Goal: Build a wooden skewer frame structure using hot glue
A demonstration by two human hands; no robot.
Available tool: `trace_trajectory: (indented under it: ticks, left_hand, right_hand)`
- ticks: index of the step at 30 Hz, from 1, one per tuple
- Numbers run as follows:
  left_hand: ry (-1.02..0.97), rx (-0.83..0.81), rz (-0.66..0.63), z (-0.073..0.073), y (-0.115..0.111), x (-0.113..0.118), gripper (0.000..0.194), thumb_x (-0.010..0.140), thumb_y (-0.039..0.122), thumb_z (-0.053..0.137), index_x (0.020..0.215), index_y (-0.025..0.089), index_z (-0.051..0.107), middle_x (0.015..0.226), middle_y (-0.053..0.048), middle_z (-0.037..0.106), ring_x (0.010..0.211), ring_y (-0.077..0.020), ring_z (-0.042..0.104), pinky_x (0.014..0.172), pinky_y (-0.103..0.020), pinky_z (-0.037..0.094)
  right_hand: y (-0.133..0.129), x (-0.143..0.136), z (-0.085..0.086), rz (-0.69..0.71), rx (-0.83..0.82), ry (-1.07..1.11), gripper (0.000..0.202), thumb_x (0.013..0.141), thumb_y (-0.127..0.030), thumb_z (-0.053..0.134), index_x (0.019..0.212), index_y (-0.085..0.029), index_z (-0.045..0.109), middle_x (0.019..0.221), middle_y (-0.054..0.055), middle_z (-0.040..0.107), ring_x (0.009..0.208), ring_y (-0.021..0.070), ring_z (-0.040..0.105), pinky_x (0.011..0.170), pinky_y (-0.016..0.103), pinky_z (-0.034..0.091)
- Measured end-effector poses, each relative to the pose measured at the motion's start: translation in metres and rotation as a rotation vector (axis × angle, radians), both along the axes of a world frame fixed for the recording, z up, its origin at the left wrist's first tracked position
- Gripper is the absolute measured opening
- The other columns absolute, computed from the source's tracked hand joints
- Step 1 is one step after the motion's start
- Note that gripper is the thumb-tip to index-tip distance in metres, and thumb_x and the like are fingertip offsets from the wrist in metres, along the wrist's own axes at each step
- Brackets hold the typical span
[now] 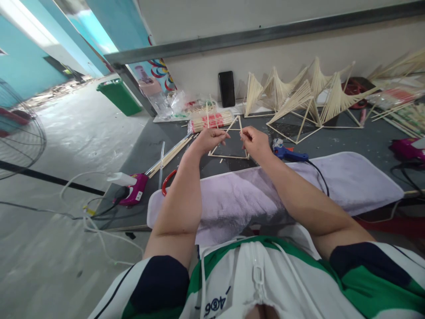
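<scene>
"Holding what, and with which hand?"

"Pinching the right sloping stick of a small triangular stick frame [229,156] with the right hand [256,141], thumb and fingertips together on the wood. Touching the left sloping stick with the fingertips of the left hand [208,140]; pressed tight or only steadying, impossible to tell from above."

"Placed where, exactly?"

"Over the dark table [152,141], just beyond the lilac towel [232,199], and squarely between both hands. Not off to one side: reached inward from the left and inward from the right."

"Nearer to which hand at the top?"

"Slightly nearer to the right, by the look of it. Meeting in a peak just past the right fingertips, with the left fingertips on the opposite slope."

"Pointing which way?"

"Away from the body at the peak, toward the wall [199,75]. Running left to right along the base stick, roughly in line with the towel's far edge and across the reach of both forearms. Standing up or leaning back, hard to judge."

"Close to anything else?"

"Near a blue glue gun [292,155], just right of the right hand, and a wrapped bundle of sticks [215,119] beyond the left. Farther back, toward the right, larger stick models [294,106]."
</scene>
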State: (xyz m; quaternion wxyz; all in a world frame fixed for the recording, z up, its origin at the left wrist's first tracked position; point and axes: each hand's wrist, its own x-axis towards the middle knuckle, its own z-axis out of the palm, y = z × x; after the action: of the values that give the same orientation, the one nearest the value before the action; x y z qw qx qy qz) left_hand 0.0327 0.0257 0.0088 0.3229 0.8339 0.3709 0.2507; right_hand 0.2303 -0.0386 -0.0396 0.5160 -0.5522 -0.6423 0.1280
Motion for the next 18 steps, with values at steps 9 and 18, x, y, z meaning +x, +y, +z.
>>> trace_trajectory:
  ticks: [9, 18]
  left_hand:
    - [0.002, 0.005, -0.001, 0.0027, -0.0022, 0.0012, 0.03, 0.084, 0.03, 0.055, 0.096, 0.013, 0.077, 0.068, -0.001, 0.07, 0.061, -0.0092, 0.056, 0.065, -0.021, 0.045]
    - [-0.004, -0.002, 0.002, 0.0006, -0.0008, 0.0009, 0.03, 0.085, 0.03, 0.056, 0.097, 0.013, 0.077, 0.067, -0.001, 0.071, 0.061, -0.0096, 0.057, 0.065, -0.021, 0.046]
  right_hand:
    - [0.0007, 0.0003, -0.0007, 0.005, 0.024, -0.004, 0.011, 0.087, -0.028, 0.051, 0.087, -0.023, 0.061, 0.071, -0.001, 0.064, 0.065, 0.0158, 0.062, 0.071, 0.03, 0.048]
    - [0.0016, 0.0001, -0.0011, 0.009, 0.037, -0.003, 0.01, 0.088, -0.028, 0.051, 0.086, -0.023, 0.06, 0.071, -0.001, 0.064, 0.062, 0.0151, 0.062, 0.069, 0.029, 0.047]
